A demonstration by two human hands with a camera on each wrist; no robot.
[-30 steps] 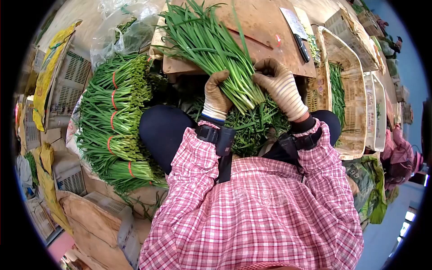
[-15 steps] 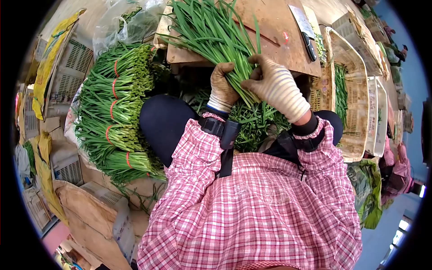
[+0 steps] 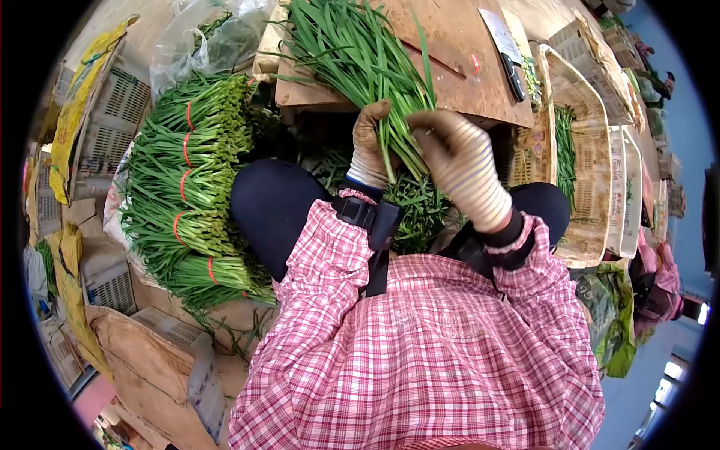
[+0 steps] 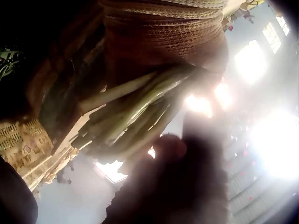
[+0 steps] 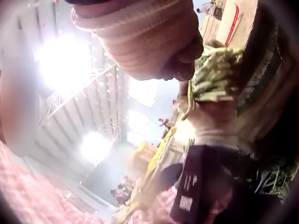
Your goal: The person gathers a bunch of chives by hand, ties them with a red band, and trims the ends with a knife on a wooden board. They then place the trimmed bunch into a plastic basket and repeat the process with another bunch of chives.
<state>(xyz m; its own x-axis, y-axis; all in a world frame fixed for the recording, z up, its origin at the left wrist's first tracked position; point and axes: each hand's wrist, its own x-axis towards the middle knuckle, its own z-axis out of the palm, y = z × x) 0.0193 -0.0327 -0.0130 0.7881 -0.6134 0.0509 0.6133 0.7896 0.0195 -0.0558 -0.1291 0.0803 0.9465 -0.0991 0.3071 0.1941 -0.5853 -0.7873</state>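
Observation:
A bunch of garlic chives [image 3: 356, 56] slants from the board down to my lap, leaves up and pale cut ends down. My gloved left hand [image 3: 369, 146] grips it low on the stalks, thumb across the near side. One stalk [image 3: 387, 166] sticks out below the others. My gloved right hand [image 3: 461, 165] is just right of the stalk ends, blurred, with fingers bent. In the right wrist view its fingertips overlap the bunch's pale stalks [image 5: 215, 79]; I cannot tell whether they pinch anything. In the left wrist view the stalks [image 4: 140, 107] come out under the striped glove.
The wooden board [image 3: 480, 97] bears a cleaver [image 3: 502, 52] and a thin reddish-brown stick [image 3: 435, 58]. Banded chive bundles [image 3: 187, 180] are stacked on the left. A plastic crate [image 3: 592, 150] stands on the right. Loose green trimmings [image 3: 420, 214] lie between my knees.
My right hand has gone from the stalks, where its fingers touched them, slightly down and right. The left hand keeps its grip, and one stalk now stands apart from the bunch.

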